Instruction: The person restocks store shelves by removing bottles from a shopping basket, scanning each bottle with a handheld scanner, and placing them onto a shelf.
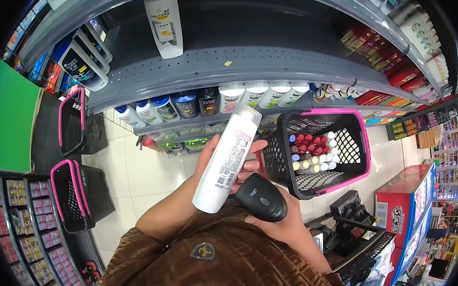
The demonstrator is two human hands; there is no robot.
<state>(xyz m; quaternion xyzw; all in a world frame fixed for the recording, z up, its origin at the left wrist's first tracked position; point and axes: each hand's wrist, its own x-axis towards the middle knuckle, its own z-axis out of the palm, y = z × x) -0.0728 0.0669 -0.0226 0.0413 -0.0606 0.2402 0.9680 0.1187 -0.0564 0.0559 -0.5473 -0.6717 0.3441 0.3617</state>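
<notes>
My left hand (204, 157) is wrapped around a white shampoo bottle (227, 159), tilted with its cap end up and to the right. Its printed back label, with a barcode and small text, faces me. Just right of the bottle's lower half, my right hand (290, 228) grips a black barcode scanner (261, 198) from below and behind. The scanner's head points toward the bottle, close to my left fingertips. Beyond my hands, a row of shampoo bottles (231, 97) stands on the lower shelf.
A black basket with a pink rim (367, 152) holds several capped bottles (313, 151) at the right. Two more pink-rimmed baskets (58, 195) stand at the left. One Pantene bottle (164, 26) is on the grey shelf (277, 58). A red and blue display box (405, 208) stands at right.
</notes>
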